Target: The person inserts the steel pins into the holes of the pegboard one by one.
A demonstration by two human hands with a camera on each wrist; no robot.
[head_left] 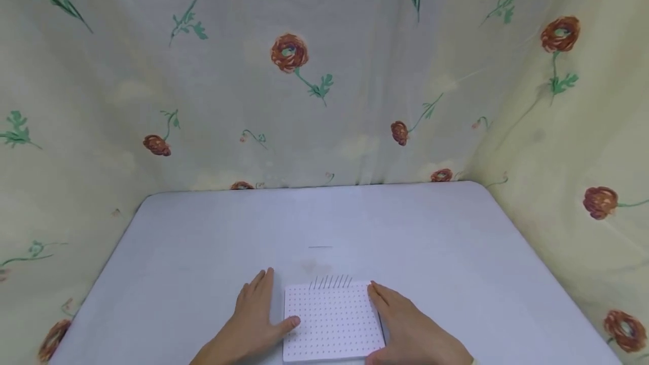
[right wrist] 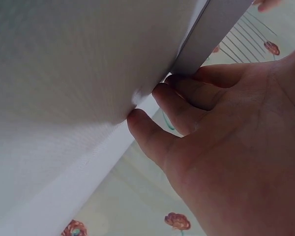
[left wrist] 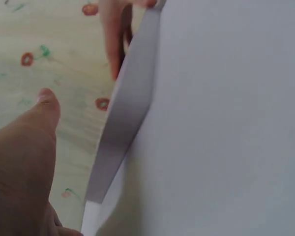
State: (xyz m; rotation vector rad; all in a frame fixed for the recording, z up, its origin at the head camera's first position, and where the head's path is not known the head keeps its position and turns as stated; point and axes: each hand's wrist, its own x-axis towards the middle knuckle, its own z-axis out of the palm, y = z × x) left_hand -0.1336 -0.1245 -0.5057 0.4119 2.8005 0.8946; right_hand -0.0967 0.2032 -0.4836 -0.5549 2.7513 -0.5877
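A white pegboard (head_left: 332, 323) with a grid of small holes lies on the table near its front edge. Several thin metal pins (head_left: 330, 282) stand slanted in its far row. My left hand (head_left: 250, 320) is at the board's left side, fingers straight and pointing forward, its thumb reaching over the left edge. In the left wrist view that thumb (left wrist: 46, 108) appears apart from the board's side wall (left wrist: 125, 108). My right hand (head_left: 413, 325) grips the board's right side between the far corner and the near corner. Its fingertips (right wrist: 137, 115) touch the tabletop in the right wrist view.
A white table (head_left: 203, 252) with rounded far corners spreads around the board. Beyond the pins, a thin dark line (head_left: 320, 246), perhaps a loose pin, lies on the tabletop. Flower-patterned cloth (head_left: 324, 128) hangs behind the table and along both sides.
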